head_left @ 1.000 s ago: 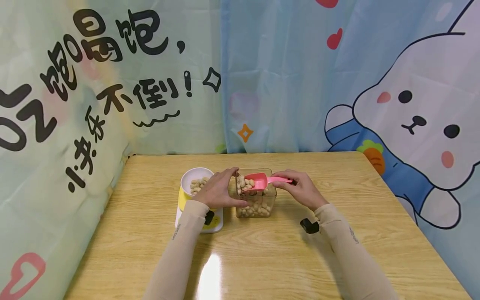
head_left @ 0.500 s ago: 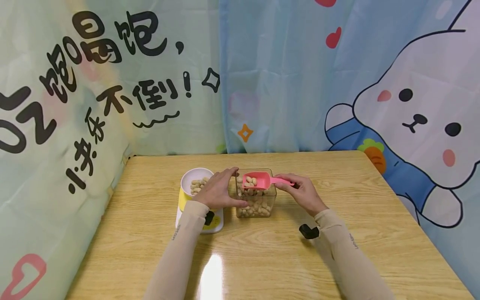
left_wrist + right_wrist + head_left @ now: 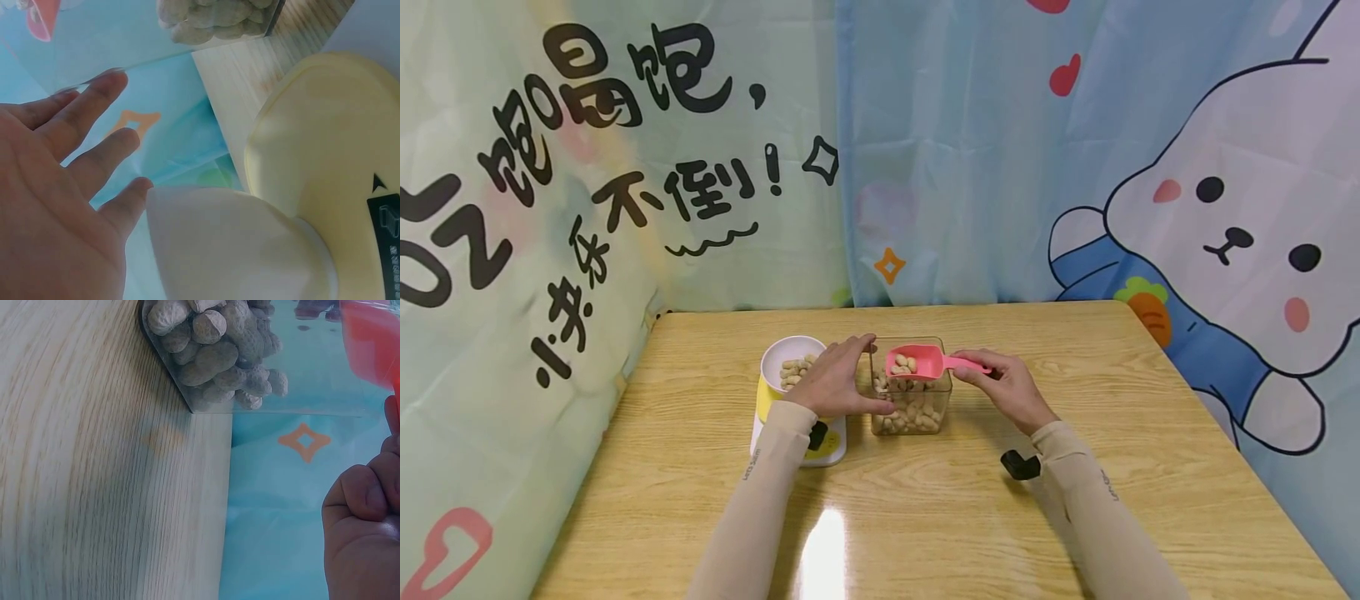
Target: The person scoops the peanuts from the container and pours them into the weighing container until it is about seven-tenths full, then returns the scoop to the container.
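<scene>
My right hand pinches the handle of a pink scoop, held level over the clear square container. A few unshelled peanuts lie in the scoop. More peanuts fill the container's lower part, seen through its wall in the right wrist view. On its left side my left hand is spread, thumb along the front and index finger at the back corner. Straight fingers touch the clear wall in the left wrist view, while the ring and little fingertips stand off it.
Left of the container, a white bowl with peanuts sits on a yellow and white kitchen scale, partly behind my left hand. The bowl's outer side is close to my little finger. A printed curtain hangs behind the wooden table.
The scoop moved slightly right and levelled, and several peanuts left it, so it holds fewer than a second ago. During the last half second little moved; my left hand stayed put.
</scene>
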Action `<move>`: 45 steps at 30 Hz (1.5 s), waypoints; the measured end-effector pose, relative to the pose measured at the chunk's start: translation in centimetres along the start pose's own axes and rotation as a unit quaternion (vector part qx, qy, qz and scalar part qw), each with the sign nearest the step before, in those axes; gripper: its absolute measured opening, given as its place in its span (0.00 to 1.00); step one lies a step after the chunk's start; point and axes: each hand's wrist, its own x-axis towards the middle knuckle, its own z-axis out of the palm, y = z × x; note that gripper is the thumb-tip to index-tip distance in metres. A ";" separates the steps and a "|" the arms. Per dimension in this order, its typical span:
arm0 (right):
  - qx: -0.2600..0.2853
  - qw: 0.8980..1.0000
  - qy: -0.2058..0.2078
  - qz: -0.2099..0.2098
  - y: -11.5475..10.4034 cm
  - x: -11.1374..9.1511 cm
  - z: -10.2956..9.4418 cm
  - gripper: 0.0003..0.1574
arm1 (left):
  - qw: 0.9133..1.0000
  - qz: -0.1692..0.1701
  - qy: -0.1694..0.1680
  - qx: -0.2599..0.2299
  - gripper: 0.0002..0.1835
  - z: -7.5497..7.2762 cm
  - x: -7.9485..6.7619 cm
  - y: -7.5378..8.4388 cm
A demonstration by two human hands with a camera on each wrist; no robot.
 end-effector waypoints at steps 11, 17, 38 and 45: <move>0.014 1.000 0.000 0.005 0.1 -0.3 0.3 0.21 | 1.000 -0.023 -0.013 0.000 0.63 -1.0 -0.8 0.0; 0.011 1.000 0.000 0.010 0.2 -0.3 0.2 0.23 | 0.999 -0.018 0.032 -0.013 0.61 -3.5 -1.8 -1.2; 0.006 1.000 0.004 0.005 -0.5 0.1 0.4 0.21 | 0.986 -0.158 0.030 0.032 0.66 -4.0 -5.4 -7.9; 0.015 1.000 0.007 -0.021 -2.4 1.9 0.3 0.20 | 0.986 -0.159 0.034 0.027 0.64 -4.1 -5.3 -8.2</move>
